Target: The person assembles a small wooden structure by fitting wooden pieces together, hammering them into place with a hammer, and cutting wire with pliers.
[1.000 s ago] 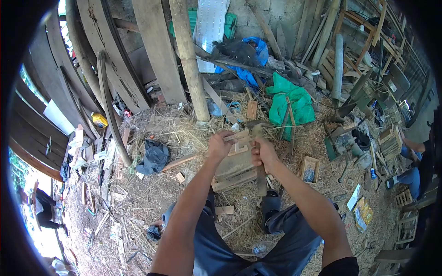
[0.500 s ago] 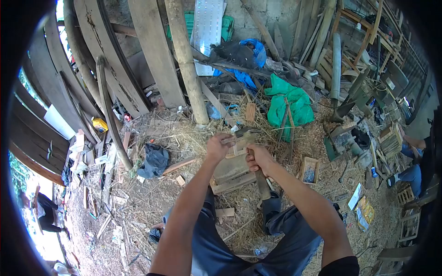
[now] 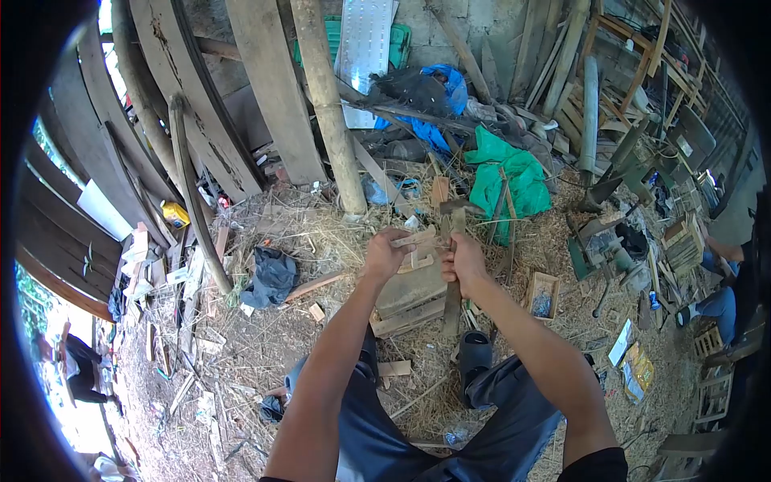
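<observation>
My right hand (image 3: 466,263) is wrapped round the wooden handle of a hammer (image 3: 452,309). The hammer stands nearly upright in the view, its dark metal head above my fist. Pinched in the fingers of my left hand (image 3: 388,255) is a small flat wooden strip (image 3: 415,238), pointing toward the hammer. Below both hands sits a low wooden block (image 3: 411,291), with another small piece of wood on its top. My fingers partly hide the strip's near end and the middle of the handle.
Straw and wood scraps cover the ground. A black plastic bag (image 3: 271,277) lies left, a small wooden box (image 3: 543,296) right, and a green sack (image 3: 510,181) ahead beside a bamboo post (image 3: 329,112). People are at the far left (image 3: 76,365) and right (image 3: 717,297).
The hammer has swung more upright, its head moving up and right, away from the strip. My right hand has risen slightly; my left hand has barely moved.
</observation>
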The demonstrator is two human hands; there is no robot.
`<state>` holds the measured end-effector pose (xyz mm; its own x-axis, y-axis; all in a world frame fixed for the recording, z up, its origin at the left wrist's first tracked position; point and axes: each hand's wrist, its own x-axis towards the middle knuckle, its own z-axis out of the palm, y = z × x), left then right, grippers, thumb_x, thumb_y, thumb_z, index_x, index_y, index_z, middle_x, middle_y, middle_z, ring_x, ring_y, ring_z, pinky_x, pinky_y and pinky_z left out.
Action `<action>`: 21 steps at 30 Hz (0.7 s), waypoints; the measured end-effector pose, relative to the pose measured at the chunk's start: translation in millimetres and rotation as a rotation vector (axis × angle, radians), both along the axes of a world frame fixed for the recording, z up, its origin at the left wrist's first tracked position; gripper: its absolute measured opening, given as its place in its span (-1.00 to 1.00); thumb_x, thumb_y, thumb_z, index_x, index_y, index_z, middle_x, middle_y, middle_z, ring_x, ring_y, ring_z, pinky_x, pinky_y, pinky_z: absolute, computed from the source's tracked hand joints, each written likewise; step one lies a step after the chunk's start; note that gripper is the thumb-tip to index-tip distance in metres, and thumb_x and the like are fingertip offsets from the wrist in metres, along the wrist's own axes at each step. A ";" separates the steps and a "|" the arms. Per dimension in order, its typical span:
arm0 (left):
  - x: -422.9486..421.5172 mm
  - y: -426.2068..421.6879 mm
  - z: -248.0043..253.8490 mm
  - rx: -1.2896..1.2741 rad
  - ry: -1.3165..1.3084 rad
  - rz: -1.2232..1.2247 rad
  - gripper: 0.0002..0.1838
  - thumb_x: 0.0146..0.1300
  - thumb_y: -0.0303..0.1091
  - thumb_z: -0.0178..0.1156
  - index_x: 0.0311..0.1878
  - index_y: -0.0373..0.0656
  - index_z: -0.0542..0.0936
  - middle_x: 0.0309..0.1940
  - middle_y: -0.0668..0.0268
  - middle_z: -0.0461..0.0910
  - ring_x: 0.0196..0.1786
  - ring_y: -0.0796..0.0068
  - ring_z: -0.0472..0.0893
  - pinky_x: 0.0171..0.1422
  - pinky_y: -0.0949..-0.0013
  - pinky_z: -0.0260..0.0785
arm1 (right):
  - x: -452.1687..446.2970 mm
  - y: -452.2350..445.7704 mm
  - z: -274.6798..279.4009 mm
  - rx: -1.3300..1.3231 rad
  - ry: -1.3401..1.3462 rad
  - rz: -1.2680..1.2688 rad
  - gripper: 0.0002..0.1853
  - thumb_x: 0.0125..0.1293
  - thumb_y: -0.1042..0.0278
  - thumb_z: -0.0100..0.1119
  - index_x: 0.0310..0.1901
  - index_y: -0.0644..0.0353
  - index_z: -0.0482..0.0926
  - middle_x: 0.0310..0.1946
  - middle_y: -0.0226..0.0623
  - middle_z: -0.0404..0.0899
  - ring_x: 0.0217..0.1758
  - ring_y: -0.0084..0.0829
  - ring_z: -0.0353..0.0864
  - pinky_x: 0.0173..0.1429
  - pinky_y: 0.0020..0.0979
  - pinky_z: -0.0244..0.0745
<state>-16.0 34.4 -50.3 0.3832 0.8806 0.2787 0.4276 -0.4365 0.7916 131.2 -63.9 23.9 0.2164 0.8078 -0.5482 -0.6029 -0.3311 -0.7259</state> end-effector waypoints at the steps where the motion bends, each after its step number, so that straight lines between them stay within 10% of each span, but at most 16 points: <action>1: 0.7 0.9 -0.8 0.006 0.014 -0.007 -0.65 -0.06 -0.35 0.43 -0.14 -0.21 0.67 -0.26 0.12 0.64 -0.16 0.22 0.64 -0.05 0.29 0.45 | -5.1 -1.2 -9.2 -0.042 -0.058 0.033 -0.80 0.30 0.15 -0.09 -0.39 0.04 0.25 -0.69 -0.54 0.18 -0.74 -0.63 0.08 -0.70 -0.51 0.02; 6: -2.3 3.9 -3.1 -0.044 -0.011 -0.005 -0.65 -0.07 -0.35 0.43 -0.14 -0.18 0.67 -0.23 0.15 0.65 -0.13 0.22 0.64 -0.03 0.30 0.45 | 0.9 -3.8 -7.1 -0.132 0.031 0.249 -0.80 0.32 0.14 -0.10 -0.39 0.03 0.25 -0.68 -0.54 0.18 -0.74 -0.64 0.08 -0.70 -0.52 0.01; 13: 3.8 2.5 -1.2 -0.055 0.047 0.008 -0.67 -0.06 -0.33 0.45 -0.17 -0.15 0.68 -0.23 0.20 0.65 -0.15 0.28 0.64 -0.07 0.32 0.45 | -4.9 -8.0 -3.0 -0.055 -0.091 -0.103 -0.77 0.34 0.11 -0.09 -0.37 0.03 0.24 -0.69 -0.55 0.16 -0.74 -0.64 0.08 -0.71 -0.53 -0.01; 16: -2.3 7.6 0.3 -0.036 0.035 -0.039 -0.66 -0.09 -0.29 0.45 -0.19 -0.14 0.69 -0.16 0.19 0.64 -0.16 0.18 0.65 -0.02 0.26 0.48 | -3.3 -9.4 -5.1 -0.168 -0.009 0.309 -0.78 0.35 0.09 -0.14 -0.34 0.03 0.27 -0.66 -0.58 0.17 -0.73 -0.67 0.04 -0.69 -0.54 -0.02; 21: 3.3 1.3 -4.3 -0.041 0.009 0.010 -0.66 -0.07 -0.32 0.45 -0.16 -0.15 0.69 -0.23 0.20 0.64 -0.18 0.25 0.64 -0.09 0.32 0.45 | 2.3 -1.8 -10.0 -0.083 0.057 -0.067 -0.77 0.31 0.11 -0.09 -0.38 0.05 0.27 -0.69 -0.56 0.15 -0.74 -0.62 0.08 -0.70 -0.50 0.03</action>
<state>-12.7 35.7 -54.6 0.3768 0.8950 0.2388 0.4391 -0.3997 0.8046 133.6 -65.8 14.0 0.2344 0.7437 -0.6260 -0.6653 -0.3468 -0.6612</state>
